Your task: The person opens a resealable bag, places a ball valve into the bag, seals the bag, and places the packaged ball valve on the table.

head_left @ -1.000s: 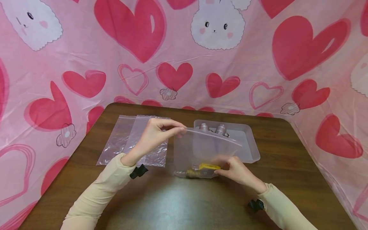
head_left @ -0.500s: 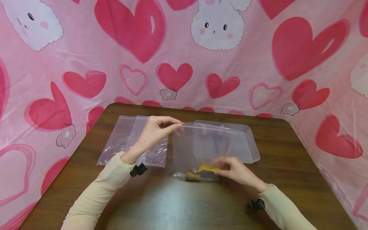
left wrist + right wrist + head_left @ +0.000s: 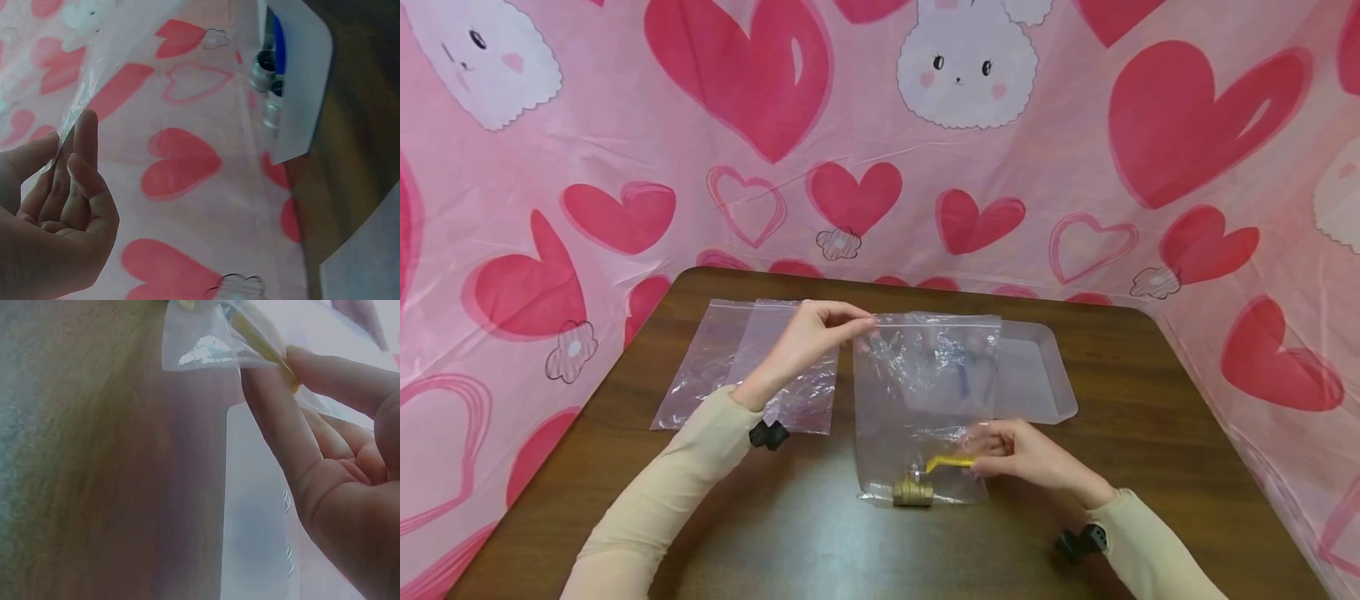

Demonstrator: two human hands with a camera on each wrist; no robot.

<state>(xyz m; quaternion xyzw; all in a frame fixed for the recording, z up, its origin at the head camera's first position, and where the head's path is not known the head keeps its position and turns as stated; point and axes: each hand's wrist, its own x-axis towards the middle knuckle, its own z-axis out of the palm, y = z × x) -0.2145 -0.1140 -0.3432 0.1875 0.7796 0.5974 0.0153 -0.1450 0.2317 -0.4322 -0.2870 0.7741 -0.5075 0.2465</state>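
Note:
A clear zip bag (image 3: 883,408) hangs upright in the middle of the head view, with a brass ball valve (image 3: 913,493) at its bottom. The valve's yellow lever (image 3: 949,461) points right. My left hand (image 3: 816,333) pinches the bag's top left corner beside the zip strip; the left wrist view has thumb and fingertips meeting on the film (image 3: 84,87). Down at the bag's right side, my right hand (image 3: 1026,458) pinches the lever's end through the plastic. In the right wrist view the lever (image 3: 259,340) lies between thumb and forefinger.
Behind the bag stands a translucent tray (image 3: 1062,392), partly covered by it. Metal threaded fittings (image 3: 265,72) and a blue handle (image 3: 279,44) lie in the tray. To the left, flat zip bags (image 3: 703,367) overlap on the wooden table (image 3: 820,542).
The bag and valve have come down and nearer to me, the right hand lowering with them. The bag's face now spreads flat toward the head camera. My left hand keeps its pinch.

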